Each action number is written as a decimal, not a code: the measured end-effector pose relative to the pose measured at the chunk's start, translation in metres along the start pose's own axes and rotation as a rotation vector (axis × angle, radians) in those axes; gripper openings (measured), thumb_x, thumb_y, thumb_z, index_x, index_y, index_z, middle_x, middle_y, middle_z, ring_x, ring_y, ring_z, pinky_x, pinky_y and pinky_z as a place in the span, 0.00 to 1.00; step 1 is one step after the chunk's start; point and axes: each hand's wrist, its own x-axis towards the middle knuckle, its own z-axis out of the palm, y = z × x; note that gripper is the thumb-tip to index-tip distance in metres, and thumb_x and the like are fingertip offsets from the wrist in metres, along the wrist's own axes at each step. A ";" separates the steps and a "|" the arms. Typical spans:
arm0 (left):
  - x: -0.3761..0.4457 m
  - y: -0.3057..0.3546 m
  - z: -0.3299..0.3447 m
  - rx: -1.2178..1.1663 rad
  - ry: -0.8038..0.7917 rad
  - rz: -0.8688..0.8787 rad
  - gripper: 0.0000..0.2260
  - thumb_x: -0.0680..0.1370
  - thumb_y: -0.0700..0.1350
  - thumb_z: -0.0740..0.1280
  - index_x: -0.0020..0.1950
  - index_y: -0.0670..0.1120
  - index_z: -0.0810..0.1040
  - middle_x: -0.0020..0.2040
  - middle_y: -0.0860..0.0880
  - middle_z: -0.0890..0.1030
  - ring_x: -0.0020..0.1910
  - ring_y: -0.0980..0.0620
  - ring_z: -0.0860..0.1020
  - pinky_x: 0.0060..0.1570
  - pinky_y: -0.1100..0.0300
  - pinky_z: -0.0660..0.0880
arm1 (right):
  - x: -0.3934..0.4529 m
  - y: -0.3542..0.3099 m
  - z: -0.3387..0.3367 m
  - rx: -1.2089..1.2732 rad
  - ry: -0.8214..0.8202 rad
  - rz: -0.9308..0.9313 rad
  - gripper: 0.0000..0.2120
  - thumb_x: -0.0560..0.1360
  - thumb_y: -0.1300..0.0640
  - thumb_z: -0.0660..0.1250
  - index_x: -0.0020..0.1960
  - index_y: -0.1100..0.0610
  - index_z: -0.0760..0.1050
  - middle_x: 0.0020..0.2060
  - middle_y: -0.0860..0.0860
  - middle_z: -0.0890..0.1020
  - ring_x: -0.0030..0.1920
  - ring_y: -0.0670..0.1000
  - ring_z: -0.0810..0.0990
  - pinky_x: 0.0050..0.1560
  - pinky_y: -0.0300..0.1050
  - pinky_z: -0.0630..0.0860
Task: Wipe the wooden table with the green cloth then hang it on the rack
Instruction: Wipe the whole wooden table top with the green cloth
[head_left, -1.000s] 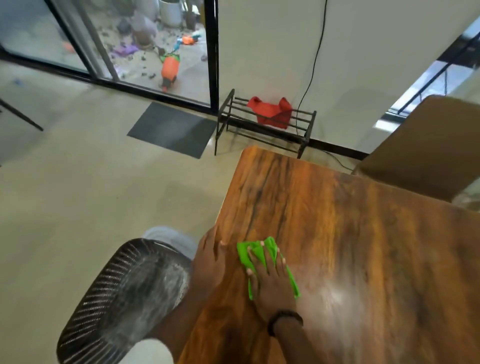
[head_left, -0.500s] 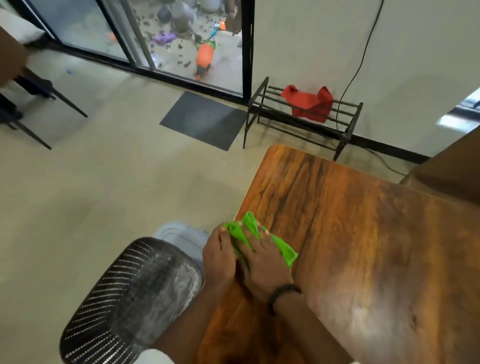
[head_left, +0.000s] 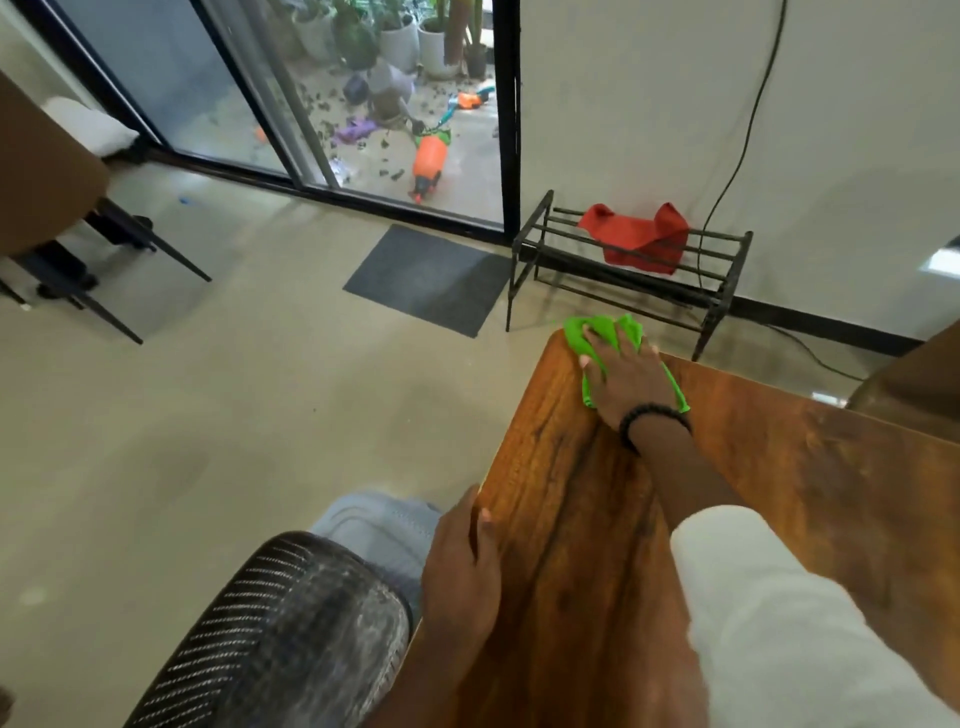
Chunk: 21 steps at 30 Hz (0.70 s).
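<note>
Here the right hand (head_left: 626, 376) lies flat, palm down and fingers spread, on the green cloth (head_left: 605, 332), pressing it on the far left corner of the wooden table (head_left: 779, 478). The cloth is bunched under the palm; its far part reaches the table's far edge and seems to go a little over it, and a strip of green shows at the right of the wrist. A dark bead bracelet (head_left: 652, 423) sits on this wrist, and a white sleeve (head_left: 779, 613) covers the forearm nearer to the camera.

The left hand (head_left: 462, 577) rests on the near left edge of the table, the fingers together and bent over the rim; it holds nothing else.

To the right of the cloth the table top is bare wood up to the far edge. Beyond the corner stands the black rack (head_left: 623, 270) against the wall, with a red cloth (head_left: 641, 241) draped over its top bars; the bars to the left of the red cloth are free. Between table and rack is open floor. A grey mat (head_left: 426, 278) lies left of the rack.

A mesh chair back (head_left: 280, 634) hides the near floor, and the table's right side is cut off by the frame. The underside of the green cloth is hidden by the hand.
</note>
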 end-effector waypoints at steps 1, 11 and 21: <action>0.002 0.001 0.002 0.020 -0.031 0.013 0.22 0.81 0.58 0.52 0.74 0.56 0.63 0.69 0.58 0.71 0.66 0.59 0.69 0.64 0.60 0.66 | -0.007 0.012 0.000 0.013 0.018 0.044 0.25 0.82 0.41 0.46 0.78 0.42 0.53 0.79 0.52 0.52 0.77 0.61 0.52 0.77 0.57 0.47; 0.041 0.024 0.021 0.120 -0.118 0.073 0.28 0.81 0.58 0.55 0.78 0.50 0.53 0.74 0.45 0.66 0.70 0.44 0.68 0.69 0.49 0.66 | -0.095 0.013 0.003 0.039 0.072 0.180 0.24 0.83 0.46 0.49 0.79 0.46 0.54 0.79 0.55 0.53 0.77 0.62 0.50 0.77 0.58 0.46; 0.061 0.035 0.025 0.138 -0.235 0.096 0.29 0.81 0.58 0.54 0.79 0.50 0.49 0.76 0.44 0.62 0.71 0.42 0.66 0.69 0.46 0.65 | -0.109 0.086 -0.012 -0.017 0.098 0.104 0.23 0.82 0.46 0.50 0.77 0.44 0.57 0.78 0.52 0.57 0.78 0.59 0.51 0.75 0.62 0.54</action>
